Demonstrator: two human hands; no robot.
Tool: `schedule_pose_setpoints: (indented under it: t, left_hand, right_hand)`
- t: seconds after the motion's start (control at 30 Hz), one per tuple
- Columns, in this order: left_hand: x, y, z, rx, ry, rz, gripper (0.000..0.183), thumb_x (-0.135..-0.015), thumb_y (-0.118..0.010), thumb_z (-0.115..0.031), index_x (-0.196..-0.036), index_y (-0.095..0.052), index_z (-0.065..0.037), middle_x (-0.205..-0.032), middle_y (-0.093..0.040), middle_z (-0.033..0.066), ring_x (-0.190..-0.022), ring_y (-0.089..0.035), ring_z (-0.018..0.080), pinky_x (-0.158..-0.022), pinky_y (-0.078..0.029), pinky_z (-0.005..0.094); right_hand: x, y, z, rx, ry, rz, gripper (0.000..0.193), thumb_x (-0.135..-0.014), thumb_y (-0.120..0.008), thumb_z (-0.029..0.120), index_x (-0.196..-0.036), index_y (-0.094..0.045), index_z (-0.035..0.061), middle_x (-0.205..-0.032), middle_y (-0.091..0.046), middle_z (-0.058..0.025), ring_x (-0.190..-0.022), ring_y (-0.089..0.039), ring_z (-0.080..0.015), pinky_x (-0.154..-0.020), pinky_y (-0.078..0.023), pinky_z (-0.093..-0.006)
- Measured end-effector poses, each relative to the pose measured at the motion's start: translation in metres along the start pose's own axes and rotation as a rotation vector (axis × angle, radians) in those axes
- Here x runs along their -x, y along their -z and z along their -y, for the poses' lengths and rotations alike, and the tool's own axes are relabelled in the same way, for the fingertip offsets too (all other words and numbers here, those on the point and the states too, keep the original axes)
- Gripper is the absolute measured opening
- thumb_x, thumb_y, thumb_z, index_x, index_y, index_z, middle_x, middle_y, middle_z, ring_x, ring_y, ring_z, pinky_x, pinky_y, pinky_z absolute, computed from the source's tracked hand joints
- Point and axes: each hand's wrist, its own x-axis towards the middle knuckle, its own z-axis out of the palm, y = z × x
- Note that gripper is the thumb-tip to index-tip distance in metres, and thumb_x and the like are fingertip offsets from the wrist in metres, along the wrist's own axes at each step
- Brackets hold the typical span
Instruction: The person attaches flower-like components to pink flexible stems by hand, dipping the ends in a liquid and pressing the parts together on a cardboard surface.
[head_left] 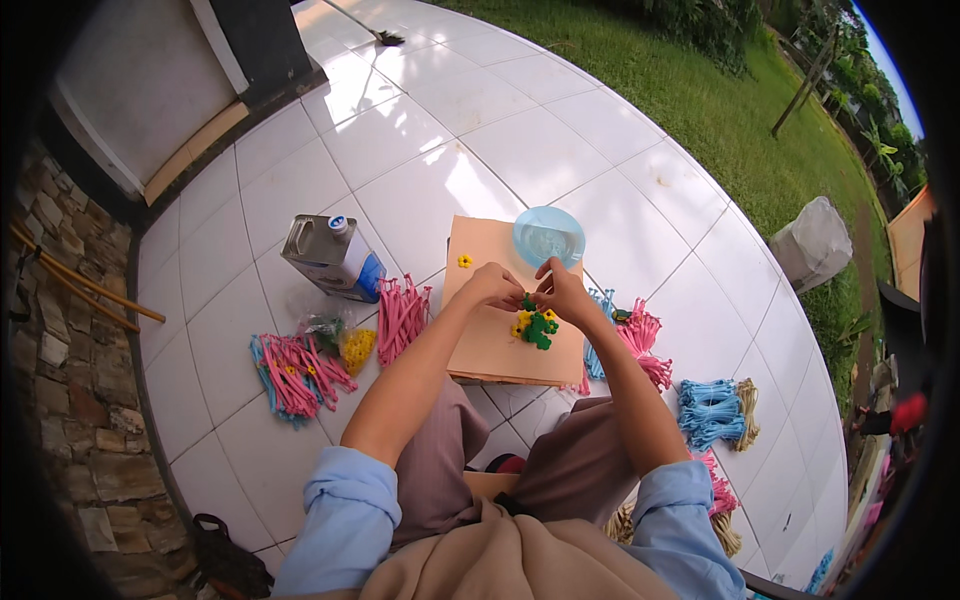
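Observation:
Over a tan cardboard-topped board [480, 350], my left hand [494, 287] and my right hand [563, 293] come together with bent fingers. Pinched between their fingertips is a small green leaf-shaped piece [528, 302], partly covered by the fingers. Just below it, a little heap of green leaf-shaped pieces [541, 331] lies on the board with yellow flower-shaped pieces [520, 324] beside it. One yellow flower [464, 261] sits alone near the board's upper left. A light blue, see-through bowl [549, 236] rests at the far right corner; its contents are hard to make out.
Left of the board stand a metal can [336, 258], a bag of yellow flowers [357, 350] and pink bundles [402, 318]. More pink bundles [643, 343] and blue ones [711, 412] lie rightward on the white tiles. A whitish sack [815, 243] stands by the grass.

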Motion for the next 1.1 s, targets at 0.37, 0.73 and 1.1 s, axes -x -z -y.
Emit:
schedule_pose_setpoints:
  t: [0.37,0.73,1.1]
  left_hand:
    - [-0.011,0.006,0.008,-0.389,-0.108,-0.172,0.018,-0.072,-0.061,-0.002,-0.088,-0.064,0.006,-0.083,-0.065,0.0144,-0.067,-0.066,0.0190,-0.060,-0.057,0.0267]
    - [-0.027,0.010,0.001,-0.193,-0.292,-0.515,0.017,-0.073,-0.063,-0.007,-0.087,-0.065,0.002,-0.076,-0.066,0.0101,-0.061,-0.064,0.0136,-0.056,-0.055,0.0232]
    - [-0.021,0.026,-0.004,-0.034,-0.327,-0.589,0.017,-0.074,-0.063,-0.008,-0.088,-0.064,0.000,-0.074,-0.066,0.0085,-0.062,-0.064,0.0121,-0.058,-0.054,0.0220]
  right_hand:
    - [-0.006,0.014,-0.015,0.279,0.161,-0.187,0.023,-0.071,-0.058,0.001,-0.092,-0.048,0.0014,-0.068,-0.060,-0.0140,-0.064,-0.061,-0.0280,-0.059,-0.048,-0.0359]
    - [-0.019,0.009,-0.025,0.591,0.401,-0.419,0.040,-0.070,-0.063,0.005,-0.108,-0.050,0.0103,-0.098,-0.059,-0.0054,-0.103,-0.045,-0.0263,-0.088,-0.034,-0.0398]
    - [-0.013,0.015,-0.016,0.658,0.418,-0.358,0.039,-0.071,-0.057,0.001,-0.107,-0.055,0.0141,-0.107,-0.052,-0.0061,-0.109,-0.040,-0.0278,-0.093,-0.028,-0.0458]
